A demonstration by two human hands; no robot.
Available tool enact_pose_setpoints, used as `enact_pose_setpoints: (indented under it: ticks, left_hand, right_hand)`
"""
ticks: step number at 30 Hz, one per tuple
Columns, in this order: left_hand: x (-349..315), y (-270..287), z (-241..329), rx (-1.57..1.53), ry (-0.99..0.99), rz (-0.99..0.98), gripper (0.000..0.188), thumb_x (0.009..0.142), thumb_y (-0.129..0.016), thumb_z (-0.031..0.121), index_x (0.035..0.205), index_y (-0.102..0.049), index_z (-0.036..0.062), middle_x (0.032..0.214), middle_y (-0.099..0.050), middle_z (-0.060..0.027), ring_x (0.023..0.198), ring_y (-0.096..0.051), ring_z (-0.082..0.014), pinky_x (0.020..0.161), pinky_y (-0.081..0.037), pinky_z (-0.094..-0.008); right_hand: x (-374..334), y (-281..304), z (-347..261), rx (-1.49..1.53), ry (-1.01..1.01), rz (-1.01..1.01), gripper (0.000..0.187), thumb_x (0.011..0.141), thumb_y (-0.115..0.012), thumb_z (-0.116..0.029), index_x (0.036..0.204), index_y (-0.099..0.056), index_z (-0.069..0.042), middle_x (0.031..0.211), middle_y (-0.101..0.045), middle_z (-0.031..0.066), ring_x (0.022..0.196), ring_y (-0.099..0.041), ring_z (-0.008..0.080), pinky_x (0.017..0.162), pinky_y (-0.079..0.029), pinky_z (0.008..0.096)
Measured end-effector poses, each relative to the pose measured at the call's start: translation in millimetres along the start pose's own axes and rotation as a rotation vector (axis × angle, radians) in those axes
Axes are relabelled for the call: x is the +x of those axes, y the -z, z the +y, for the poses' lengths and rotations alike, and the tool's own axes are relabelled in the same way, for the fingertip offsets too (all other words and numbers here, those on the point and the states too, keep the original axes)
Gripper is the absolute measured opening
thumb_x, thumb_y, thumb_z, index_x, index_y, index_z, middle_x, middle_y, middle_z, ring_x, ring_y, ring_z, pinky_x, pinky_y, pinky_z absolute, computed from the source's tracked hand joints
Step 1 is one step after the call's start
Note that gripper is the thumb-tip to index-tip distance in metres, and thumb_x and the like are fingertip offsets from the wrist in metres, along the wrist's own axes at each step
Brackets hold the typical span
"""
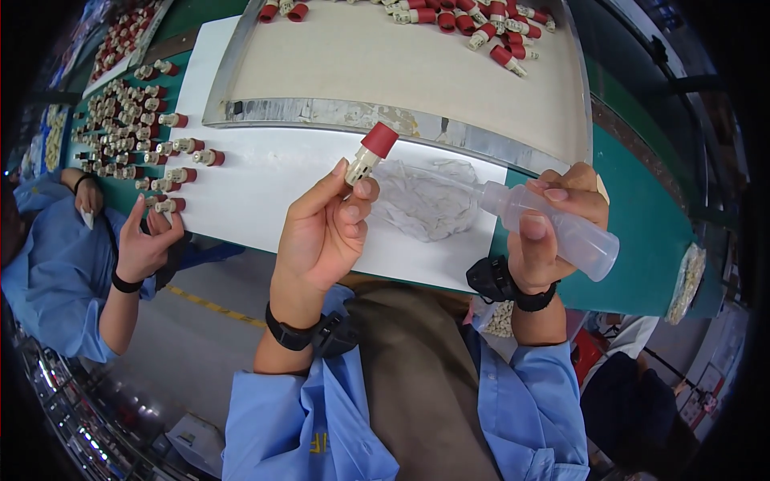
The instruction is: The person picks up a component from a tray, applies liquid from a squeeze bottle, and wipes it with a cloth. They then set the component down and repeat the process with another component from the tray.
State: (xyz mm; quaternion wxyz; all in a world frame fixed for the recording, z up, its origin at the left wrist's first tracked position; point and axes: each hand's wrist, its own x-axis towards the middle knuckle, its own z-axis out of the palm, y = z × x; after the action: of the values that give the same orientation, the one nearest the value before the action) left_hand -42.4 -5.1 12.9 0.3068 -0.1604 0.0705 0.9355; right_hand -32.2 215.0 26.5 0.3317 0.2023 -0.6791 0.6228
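My left hand [327, 224] pinches a small red-and-cream plastic connector [370, 155] between thumb and fingers, its wide red end tilted up. Wrapped in my right hand [553, 220] is a translucent plastic squeeze bottle [589, 244], tipped so its thin clear nozzle points left toward the connector. The nozzle's fine tip is hard to make out against the crumpled white cloth [433, 210] lying on the white sheet below. Beyond my hands, a metal-rimmed tray [317, 113] holds several similar red-and-cream connectors [507, 61].
Many more connectors [120, 132] stand on the green table [642, 248] at the left. A co-worker's hand [146, 247] reaches to that group from the lower left. A plastic bag of pale parts [687, 282] hangs at the right table edge.
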Motion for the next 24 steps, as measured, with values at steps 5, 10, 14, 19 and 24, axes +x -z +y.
enact_pose_setpoints:
  ticks: [5, 10, 14, 19, 24]
  left_hand:
    - [-3.6, -1.2, 2.9, -0.046, 0.009, -0.009, 0.033, 0.093, -0.039, 0.022, 0.112, -0.041, -0.0049, 0.079, -0.053, -0.0082, 0.059, -0.054, -0.0093, 0.051, -0.051, -0.0199]
    - [-29.1, 4.5, 19.6, 0.426, -0.3, 0.161, 0.027, 0.091, -0.046, 0.017, 0.109, -0.044, -0.0028, 0.081, -0.055, -0.0093, 0.06, -0.055, -0.0113, 0.052, -0.05, -0.0217]
    - [-66.5, 9.4, 44.3, 1.255, -0.701, 0.413, 0.02, 0.087, -0.051, 0.011, 0.103, -0.049, -0.0008, 0.083, -0.057, -0.0108, 0.061, -0.056, -0.0141, 0.055, -0.048, -0.0238]
    - [-99.8, -3.5, 97.7, 2.314, -1.112, 0.894, 0.011, 0.081, -0.053, 0.003, 0.091, -0.057, 0.0012, 0.084, -0.058, -0.0123, 0.071, -0.058, -0.0259, 0.063, -0.046, -0.0328]
    - [-95.0, 9.6, 120.3, 2.611, -1.032, 0.885, 0.015, 0.078, -0.053, 0.001, 0.092, -0.059, 0.0038, 0.086, -0.057, -0.012, 0.079, -0.055, -0.0308, 0.068, -0.044, -0.036]
  right_hand:
    - [-1.4, 1.8, 1.6, -0.013, -0.011, 0.016, 0.028, 0.068, -0.07, -0.01, 0.088, -0.051, -0.002, 0.075, -0.049, 0.0079, 0.064, -0.044, 0.0136, 0.06, -0.039, 0.0232]
    - [6.9, 0.1, 4.8, 0.057, -0.074, 0.178, 0.026, 0.076, -0.063, -0.022, 0.089, -0.053, -0.002, 0.082, -0.042, 0.0053, 0.071, -0.045, 0.0119, 0.065, -0.041, 0.023]
    - [4.4, 16.0, 7.3, 0.116, -0.131, 0.289, 0.025, 0.079, -0.061, -0.02, 0.092, -0.054, 0.0, 0.086, -0.044, 0.0065, 0.072, -0.045, 0.0114, 0.063, -0.04, 0.0208]
    - [7.7, 14.3, 9.1, 0.12, -0.167, 0.309, 0.023, 0.081, -0.059, -0.017, 0.094, -0.054, 0.001, 0.09, -0.045, 0.0073, 0.074, -0.047, 0.0113, 0.061, -0.041, 0.019]
    - [3.3, 18.0, 13.6, 0.042, -0.157, 0.207, 0.022, 0.081, -0.059, -0.016, 0.094, -0.054, 0.001, 0.091, -0.045, 0.0073, 0.078, -0.049, 0.0123, 0.063, -0.043, 0.0199]
